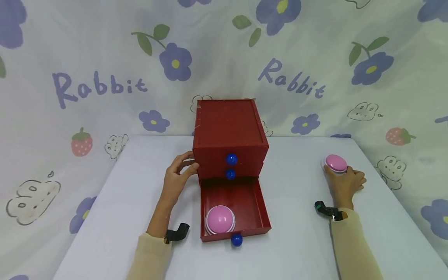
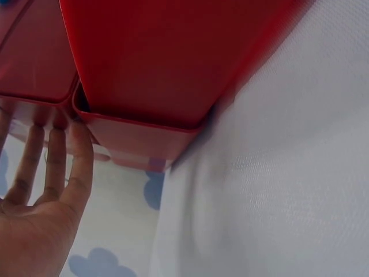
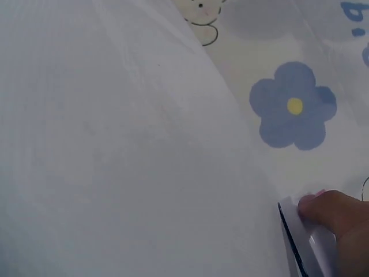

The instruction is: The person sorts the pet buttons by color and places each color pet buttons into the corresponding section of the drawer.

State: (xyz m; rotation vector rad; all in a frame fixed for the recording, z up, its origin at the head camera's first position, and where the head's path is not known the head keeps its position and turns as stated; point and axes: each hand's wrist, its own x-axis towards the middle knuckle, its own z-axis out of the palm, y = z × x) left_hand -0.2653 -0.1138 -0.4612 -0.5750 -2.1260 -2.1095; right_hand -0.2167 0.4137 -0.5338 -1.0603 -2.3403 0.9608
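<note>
A red drawer box (image 1: 229,124) with blue round knobs stands in the middle of the table, its bottom drawer (image 1: 245,194) pulled out. Inside that drawer, at the front left, sits a pink dome push button (image 1: 219,219) on a white base. My left hand (image 1: 177,173) rests its outstretched fingers against the box's left side; the left wrist view shows the fingertips (image 2: 56,138) along the red wall. Off to the right, my right hand (image 1: 344,182) grips a second pink push button (image 1: 336,163) by its white base, thumb on the near side. In the right wrist view the thumb (image 3: 328,210) presses its edge.
Two blue knobs (image 1: 231,159) mark the upper drawers, which are pushed in. Another knob (image 1: 237,240) sticks out from the open drawer's front. A printed cloth (image 1: 217,50) hangs behind the white table (image 1: 294,233).
</note>
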